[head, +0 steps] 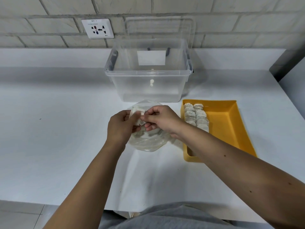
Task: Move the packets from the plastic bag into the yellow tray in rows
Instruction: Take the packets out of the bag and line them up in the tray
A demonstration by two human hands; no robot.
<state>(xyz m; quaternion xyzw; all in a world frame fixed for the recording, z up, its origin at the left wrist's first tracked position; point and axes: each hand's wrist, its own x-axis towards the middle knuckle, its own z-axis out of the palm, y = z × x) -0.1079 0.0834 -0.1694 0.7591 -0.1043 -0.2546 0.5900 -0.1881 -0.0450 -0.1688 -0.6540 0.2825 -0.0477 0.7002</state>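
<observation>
**Lifting one packet free of the bag**

Both hands meet over the plastic bag (148, 144), which lies on the table (57, 129) just left of the yellow tray (231, 123). The left hand (118, 128) curls round a white packet (138, 120) at the bag's mouth. The right hand (162, 120) pinches the same packet from the other side, thumb against fingertips. There is some blur there, so I cannot tell whether the left hand also holds the bag's film.

More packets show through the film lower in the bag. In the tray, the laid packets (196, 118) fill two rows against its left wall, and the rest of the floor is bare yellow. I judge the job well short of half done.

To do this step well, I would let the left hand pin the bag down while the right draws one packet straight out, making sure no neighbour clings to it. The paper looks thin and soft, so a light pinch should serve. I would then carry it low over the tray's near wall. It should go square at the near end of a row, edges touching its neighbour. The clear box (148, 83) behind stays out of it.
</observation>
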